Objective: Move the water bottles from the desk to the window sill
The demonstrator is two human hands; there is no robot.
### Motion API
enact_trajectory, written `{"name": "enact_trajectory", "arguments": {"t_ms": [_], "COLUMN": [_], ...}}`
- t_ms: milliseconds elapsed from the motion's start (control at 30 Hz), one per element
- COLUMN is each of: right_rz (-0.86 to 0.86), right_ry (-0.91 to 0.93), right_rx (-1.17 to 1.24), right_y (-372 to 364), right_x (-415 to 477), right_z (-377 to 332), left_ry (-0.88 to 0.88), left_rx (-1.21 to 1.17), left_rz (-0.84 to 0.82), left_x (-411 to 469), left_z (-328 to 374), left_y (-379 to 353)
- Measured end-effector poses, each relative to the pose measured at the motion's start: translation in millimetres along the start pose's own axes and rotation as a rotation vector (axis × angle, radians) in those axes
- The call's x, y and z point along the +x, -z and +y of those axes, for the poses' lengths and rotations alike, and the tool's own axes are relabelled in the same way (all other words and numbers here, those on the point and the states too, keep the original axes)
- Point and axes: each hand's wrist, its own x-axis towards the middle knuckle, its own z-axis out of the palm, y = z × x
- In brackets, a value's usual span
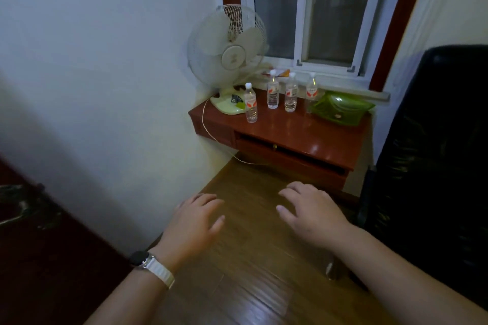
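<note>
Left hand: left hand [196, 221] nearest, palm down, fingers loosely spread, holding nothing; watch [148, 262] on the wrist behind it.
Right hand: right hand [311, 211] level with the left, just to its right, fingers spread and slightly curled, also holding nothing.
Under hands: wooden floor [250, 258]; neither hand touches anything.
Right of right hand: black chair [433, 153], close beside it.
Counter: red counter [290, 126] ahead of both hands, well beyond the fingertips, out of reach as I judge it.
Bottle count: 4 water bottles, all upright, white caps, red labels.
Bottle 1: front-left bottle [250, 103], closest to the hands, ahead of the left hand's fingers.
Bottle 2: second bottle [272, 92], further back, between the hands' lines.
Bottle 3: third bottle [291, 95], just right of bottle 2.
Bottle 4: fourth bottle [311, 91], ahead of the right hand, partly hidden by green dish [340, 108].
Other on counter: 1 fan [229, 53], far-left corner, beyond bottle 1; 1 green dish.
Window sill: window sill [353, 88] beyond the counter, farthest from hands; small packet-like item at its left end, unclear what.
Done: 0 of 4 moved, judging by positions.
Left: all 4 on the counter; step now looks like approach, no grasp begun.
</note>
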Motion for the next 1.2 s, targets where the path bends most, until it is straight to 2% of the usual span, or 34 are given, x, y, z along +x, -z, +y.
{"name": "enact_trajectory", "arguments": {"t_ms": [233, 433, 767, 1200], "right_rz": [-0.09, -0.148, -0.049, -0.059], "right_ry": [-0.062, -0.149, -0.249, -0.313], "right_rx": [-0.013, -0.044, -0.011, 0.061], "right_y": [-24, -32, 8, 10], "right_x": [76, 180, 335, 441], "right_z": [11, 20, 3, 44], "left_ry": [-0.061, -0.15, -0.246, -0.137], "left_rx": [-0.032, -0.082, -0.176, -0.467], "left_rz": [-0.023, -0.036, -0.008, -0.177], "left_x": [93, 212, 391, 518], "left_z": [-38, -88, -159, -162], "left_y": [-24, -37, -6, -35]}}
